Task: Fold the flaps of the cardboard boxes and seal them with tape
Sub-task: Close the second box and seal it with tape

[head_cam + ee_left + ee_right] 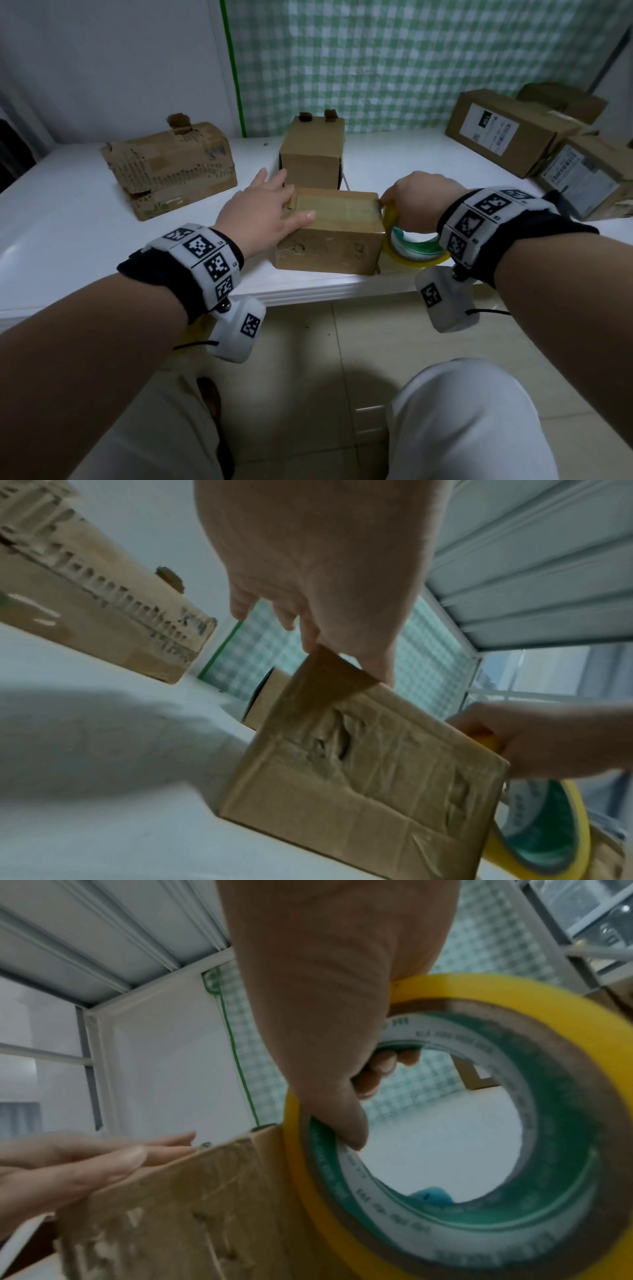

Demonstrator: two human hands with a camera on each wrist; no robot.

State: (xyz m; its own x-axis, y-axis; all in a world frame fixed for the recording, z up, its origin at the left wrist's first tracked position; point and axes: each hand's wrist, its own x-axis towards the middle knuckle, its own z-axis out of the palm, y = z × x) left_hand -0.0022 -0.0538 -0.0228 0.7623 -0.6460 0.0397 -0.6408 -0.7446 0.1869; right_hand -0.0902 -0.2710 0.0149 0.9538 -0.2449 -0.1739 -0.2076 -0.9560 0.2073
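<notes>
A small cardboard box [330, 233] [369, 772] [178, 1213] sits near the front edge of the white table [85, 222], its top shut and covered by a strip of clear tape. My left hand [270, 205] [318, 569] [85, 1161] lies flat on the left part of the box top, fingers straight. My right hand [416, 202] [342, 1015] grips a yellow tape roll [411, 246] [544, 829] [455, 1137] held upright against the box's right side, fingers hooked through its green-lined core.
Behind stand a small upright box [312, 156] and, to the left, a torn, worn box [171, 168] [89, 599]. Labelled boxes [510, 132] are stacked at the back right. A green-checked cloth [411, 61] hangs on the wall. The table edge is close to my legs.
</notes>
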